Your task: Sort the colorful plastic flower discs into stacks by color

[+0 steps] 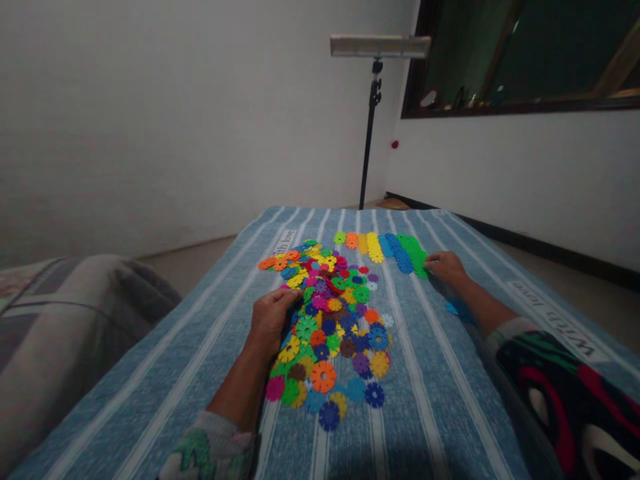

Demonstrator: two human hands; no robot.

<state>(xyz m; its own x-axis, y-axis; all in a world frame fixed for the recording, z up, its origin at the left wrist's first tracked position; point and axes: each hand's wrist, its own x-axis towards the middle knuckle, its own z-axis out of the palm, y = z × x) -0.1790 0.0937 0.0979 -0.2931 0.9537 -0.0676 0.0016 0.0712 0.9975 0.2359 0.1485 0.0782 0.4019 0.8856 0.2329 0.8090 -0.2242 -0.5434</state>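
Note:
A loose pile of colourful plastic snowflake discs (pixel 323 377) lies along the middle of the cloth. At its left edge rests my left hand (pixel 270 319), fingers pressed together against the pieces; what they hold, if anything, is hidden. My right hand (pixel 447 268) is at the near end of an overlapping row of green discs (pixel 412 252), its fingertips closed on a green disc there. Left of that row lie blue discs (pixel 399 255), yellow discs (pixel 374 247), a short amber row (pixel 363 243), orange discs (pixel 352 241) and a lime disc (pixel 340 238).
A striped blue cloth (pixel 200 347) covers the surface. A blue piece (pixel 453 308) lies apart below my right forearm. Grey fabric (pixel 85 327) bulges at the left. Beyond the far edge stands a lamp on a black pole (pixel 369 133), before a white wall (pixel 200 100).

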